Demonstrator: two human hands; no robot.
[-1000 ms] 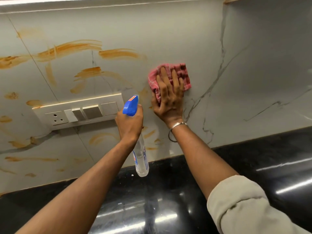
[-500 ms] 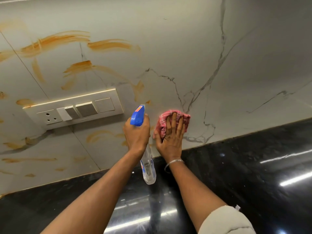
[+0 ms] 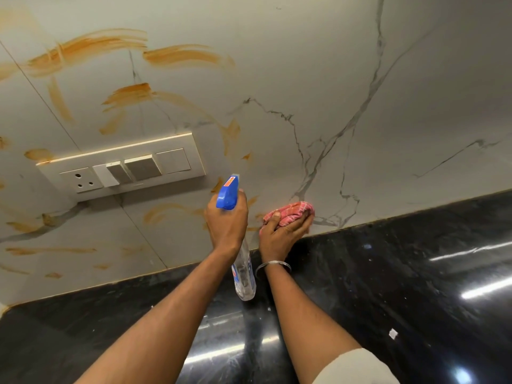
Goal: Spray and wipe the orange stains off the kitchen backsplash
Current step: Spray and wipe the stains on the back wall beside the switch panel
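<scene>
Orange stains (image 3: 91, 48) streak the left half of the pale marble backsplash (image 3: 318, 65), above, beside and below the switch plate. My left hand (image 3: 227, 220) grips a clear spray bottle (image 3: 243, 270) by its neck, the blue nozzle (image 3: 227, 192) pointing up at the wall. To its right, my right hand (image 3: 282, 231) holds a bunched pink cloth (image 3: 291, 210) against the bottom of the backsplash, just above the counter edge. Small orange marks (image 3: 250, 202) remain between the two hands.
A cream switch plate (image 3: 122, 164) with a socket and several switches sticks out of the wall at left. A glossy black countertop (image 3: 401, 286) runs along the wall's foot, with a small white scrap (image 3: 393, 333) lying on it.
My right hand wiped the pink cloth down the wall from beside the switch plate to the counter edge, bunching it up. The left hand kept the bottle raised, dropping slightly.
</scene>
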